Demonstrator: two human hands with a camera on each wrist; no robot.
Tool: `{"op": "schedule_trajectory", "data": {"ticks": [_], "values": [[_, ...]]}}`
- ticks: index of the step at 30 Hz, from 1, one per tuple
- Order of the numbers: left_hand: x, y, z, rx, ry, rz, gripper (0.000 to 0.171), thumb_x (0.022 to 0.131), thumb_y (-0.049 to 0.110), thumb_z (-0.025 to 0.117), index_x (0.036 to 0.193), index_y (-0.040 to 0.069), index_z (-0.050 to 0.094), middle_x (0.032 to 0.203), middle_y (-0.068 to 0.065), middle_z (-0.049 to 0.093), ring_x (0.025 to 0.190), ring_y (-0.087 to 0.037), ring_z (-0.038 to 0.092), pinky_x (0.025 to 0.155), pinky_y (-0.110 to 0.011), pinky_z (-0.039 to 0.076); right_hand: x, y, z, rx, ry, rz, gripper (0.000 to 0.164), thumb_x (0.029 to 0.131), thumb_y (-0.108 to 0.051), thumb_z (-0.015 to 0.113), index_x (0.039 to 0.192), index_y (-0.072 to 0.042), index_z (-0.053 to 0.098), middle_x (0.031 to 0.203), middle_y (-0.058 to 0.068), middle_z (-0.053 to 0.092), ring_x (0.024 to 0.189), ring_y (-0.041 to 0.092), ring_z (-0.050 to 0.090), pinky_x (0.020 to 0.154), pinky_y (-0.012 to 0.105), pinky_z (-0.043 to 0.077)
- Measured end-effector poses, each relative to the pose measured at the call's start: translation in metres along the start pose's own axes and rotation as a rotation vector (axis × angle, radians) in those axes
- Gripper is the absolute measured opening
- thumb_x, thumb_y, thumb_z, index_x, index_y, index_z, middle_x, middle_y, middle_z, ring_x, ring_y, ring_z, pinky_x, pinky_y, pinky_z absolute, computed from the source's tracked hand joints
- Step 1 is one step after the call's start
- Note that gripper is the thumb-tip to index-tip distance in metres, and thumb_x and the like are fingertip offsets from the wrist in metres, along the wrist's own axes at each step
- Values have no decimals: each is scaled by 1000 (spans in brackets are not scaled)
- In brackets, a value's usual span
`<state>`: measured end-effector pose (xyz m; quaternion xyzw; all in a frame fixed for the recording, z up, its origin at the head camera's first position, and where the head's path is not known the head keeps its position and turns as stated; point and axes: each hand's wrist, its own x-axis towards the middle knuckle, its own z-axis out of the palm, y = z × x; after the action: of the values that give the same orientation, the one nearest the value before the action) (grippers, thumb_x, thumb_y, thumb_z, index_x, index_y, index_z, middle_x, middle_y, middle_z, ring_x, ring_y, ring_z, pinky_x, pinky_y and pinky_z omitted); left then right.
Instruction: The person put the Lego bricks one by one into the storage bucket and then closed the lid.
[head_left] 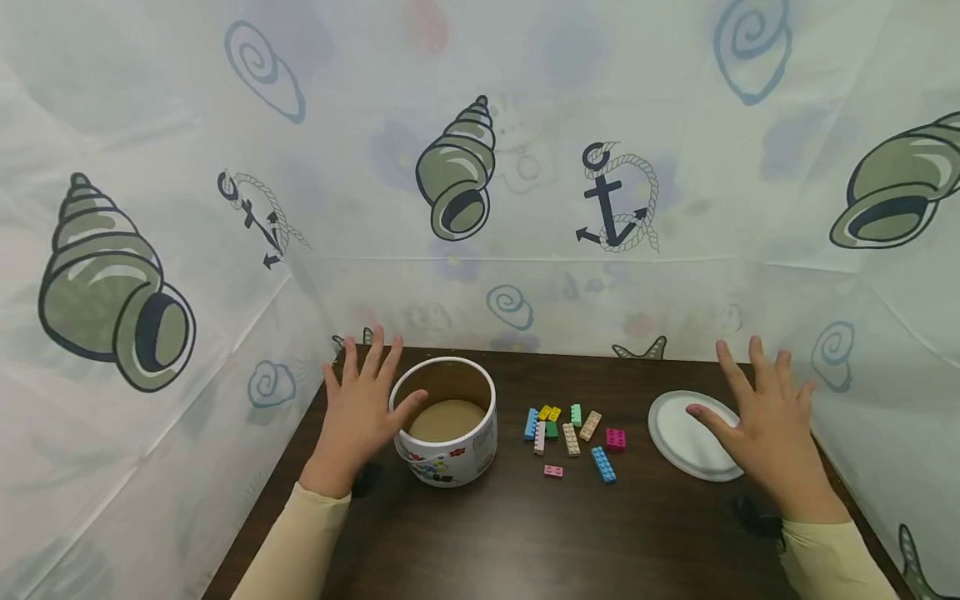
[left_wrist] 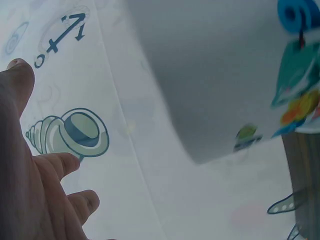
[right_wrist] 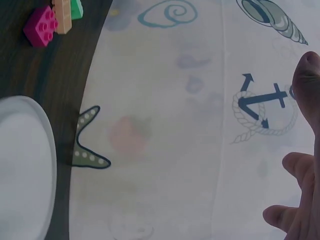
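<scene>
My left hand (head_left: 358, 421) is held up with spread fingers beside a white round tub (head_left: 474, 454), its thumb overlapping the rim in the head view. The tub has no lid on, and coloured pictures decorate its wall. In the left wrist view the tub's side (left_wrist: 215, 85) looms large, near the fingers (left_wrist: 82, 205). My right hand (head_left: 776, 442) spreads its fingers over the right edge of a white round lid (head_left: 682, 429) lying on the table. Both hands hold nothing. Between tub and lid lie several toy bricks, among them a blue one (head_left: 603, 465) and a magenta one (head_left: 615, 439).
A dark wooden table (head_left: 480, 550) carries everything. White cloth (head_left: 540, 292) printed with shells and anchors stands behind the table and along both sides. More bricks, such as a small pink one (head_left: 553, 471), lie loosely grouped near the table's middle.
</scene>
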<state>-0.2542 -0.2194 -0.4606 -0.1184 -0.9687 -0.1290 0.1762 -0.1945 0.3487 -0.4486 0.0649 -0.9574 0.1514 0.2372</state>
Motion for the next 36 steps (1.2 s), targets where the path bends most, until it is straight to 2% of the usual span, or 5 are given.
{"op": "schedule_trajectory", "data": {"ticks": [20,24,28,31,36], "values": [[-23,-14,36,-273,-47,-23,102,101,64,68,177,21,14,184,-18,7,167,-53,10,124,-82,17,-21,-24,37,136,26,-6,93,96,-46,80,173,-19,34,167,36,37,161,62,21,125,83,1],[-23,-19,43,-370,-86,-19,108,100,61,71,178,21,8,185,-17,4,168,-51,9,126,-79,18,-25,-32,46,173,103,-21,84,91,-38,86,163,-15,50,153,34,52,153,61,35,121,84,14],[-24,-23,51,-457,-133,-26,118,96,59,77,177,16,3,185,-17,4,169,-48,10,128,-75,21,-30,-38,57,195,144,-30,75,89,-33,88,154,-13,58,136,30,61,134,55,50,102,79,31],[-25,-25,57,-532,-164,-33,126,92,56,82,176,10,1,184,-19,4,168,-48,12,128,-74,23,-34,-43,67,238,98,-17,68,94,-31,84,153,-10,58,128,26,62,120,47,55,96,67,38],[-25,-27,64,-641,-214,-60,133,87,50,90,176,6,1,183,-24,3,166,-52,15,126,-75,25,-41,-51,85,485,-142,98,50,108,-30,70,150,-8,55,118,15,65,103,28,64,85,36,55]]}}
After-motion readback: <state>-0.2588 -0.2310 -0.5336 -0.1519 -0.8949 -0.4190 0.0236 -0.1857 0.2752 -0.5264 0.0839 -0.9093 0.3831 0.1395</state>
